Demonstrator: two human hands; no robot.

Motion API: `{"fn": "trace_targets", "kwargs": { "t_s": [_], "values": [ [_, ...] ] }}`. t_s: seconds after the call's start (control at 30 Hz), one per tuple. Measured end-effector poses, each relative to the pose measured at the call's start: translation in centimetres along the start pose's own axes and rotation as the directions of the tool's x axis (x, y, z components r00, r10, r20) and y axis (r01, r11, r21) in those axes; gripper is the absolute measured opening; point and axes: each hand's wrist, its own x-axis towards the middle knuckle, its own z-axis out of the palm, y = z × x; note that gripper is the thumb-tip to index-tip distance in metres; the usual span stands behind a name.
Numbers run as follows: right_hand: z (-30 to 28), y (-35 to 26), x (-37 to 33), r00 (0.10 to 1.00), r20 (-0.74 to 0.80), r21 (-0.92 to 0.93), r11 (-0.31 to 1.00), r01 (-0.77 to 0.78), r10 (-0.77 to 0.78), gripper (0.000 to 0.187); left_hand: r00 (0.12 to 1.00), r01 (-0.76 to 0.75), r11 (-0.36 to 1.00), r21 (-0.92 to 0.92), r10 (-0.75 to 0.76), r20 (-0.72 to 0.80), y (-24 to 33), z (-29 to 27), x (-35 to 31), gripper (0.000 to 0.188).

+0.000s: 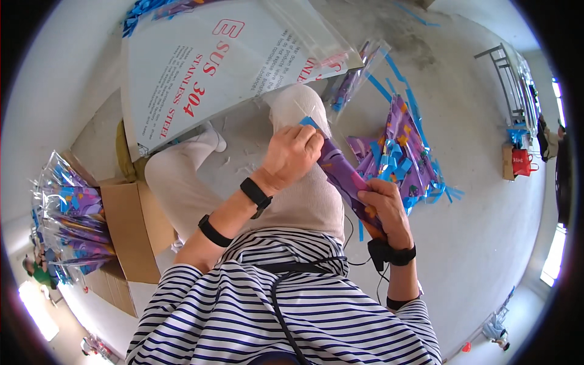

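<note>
Above my lap is a long, narrow purple patterned bundle [342, 172], rolled or folded, slanting down to the right. My left hand [294, 152] is closed at its upper end, where a bit of blue strip [309, 123] sticks out beside the fingers. The left fingertips partly hide what they pinch. Lower down, my right hand [387, 210] wraps round the bundle, thumb on top. Beyond the right hand, a loose heap of similar purple pieces [398, 137] with curled blue strips lies on the floor.
A white printed board [213, 73] lies before my knees, with clear plastic [313, 30] at its edge. On the left, an open cardboard box [131, 225] stands beside purple pieces in clear wrapping [76, 210]. A red bag [522, 162] is far right. Dark cables run by my waist.
</note>
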Motion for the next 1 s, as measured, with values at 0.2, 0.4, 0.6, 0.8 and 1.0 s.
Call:
{"fn": "trace_targets", "kwargs": {
  "t_s": [0.2, 0.4, 0.6, 0.8, 1.0],
  "values": [
    [1.7, -1.1, 0.8, 0.999, 0.048, 0.038, 0.999, -0.009, 0.008, 0.015, 0.994, 0.092, 0.98, -0.174, -0.078, 0.082, 0.8, -1.0, -1.0, 0.014],
    [2.2, -2.7, 0.1, 0.997, 0.078, 0.104, 0.994, -0.034, 0.026, 0.012, 0.407, 0.671, -0.13, -0.73, -0.758, 0.509, -2.7, -2.6, -3.6, 0.042],
    [4.3, -3.1, 1.5, 0.985, 0.172, 0.062, 0.998, 0.014, -0.024, 0.011, 0.555, 0.324, -0.656, -0.681, -0.451, 0.699, -1.7, -1.3, -1.2, 0.054],
    [4.9, -2.2, 2.6, 0.982, 0.088, 0.019, 0.986, 0.165, -0.166, 0.016, 0.568, 0.376, -0.558, -0.74, -0.491, 0.66, -2.2, -1.6, -1.9, 0.046],
    [4.8, -3.1, 3.1, 0.979, 0.198, 0.261, 0.965, -0.018, -0.036, 0.01, 0.504, 0.368, -0.521, -0.77, -0.584, 0.636, -3.0, -1.5, -3.0, 0.038]
  ]
}}
